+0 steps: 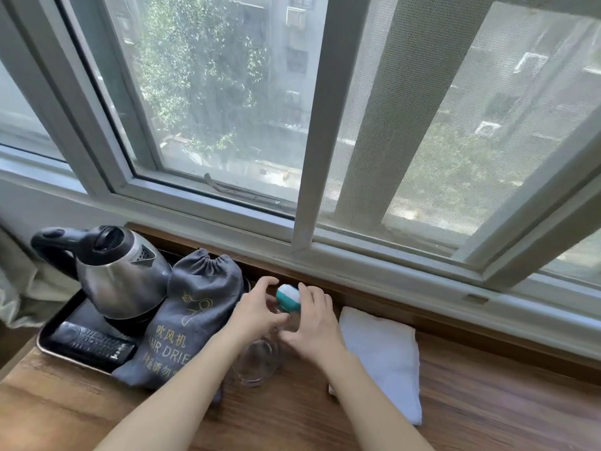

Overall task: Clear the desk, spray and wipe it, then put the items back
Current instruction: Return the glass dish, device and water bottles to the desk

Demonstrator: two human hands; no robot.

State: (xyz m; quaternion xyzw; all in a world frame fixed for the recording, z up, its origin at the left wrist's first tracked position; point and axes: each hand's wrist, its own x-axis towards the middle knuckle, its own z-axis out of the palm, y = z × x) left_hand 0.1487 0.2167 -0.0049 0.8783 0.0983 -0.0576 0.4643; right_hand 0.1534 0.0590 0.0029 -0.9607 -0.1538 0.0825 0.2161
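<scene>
A small clear spray bottle with a teal and white cap (288, 297) stands at the back of the wooden desk (487, 402), close to the window sill. My left hand (258, 309) curls round its left side, thumb against the clear body. From the other side my right hand (313, 323) grips it, fingers beside the cap and thumb in front. An empty clear glass (257, 364) stands just in front of the bottle, under my left wrist. To the right, a folded white cloth (382, 356) lies flat on the desk.
A black tray (48, 348) at the left holds a steel kettle (120, 275) and a black remote (92, 345). A grey hair-dryer bag (192, 317) leans half on the tray, touching my left forearm. The window frame (390, 265) runs along the back.
</scene>
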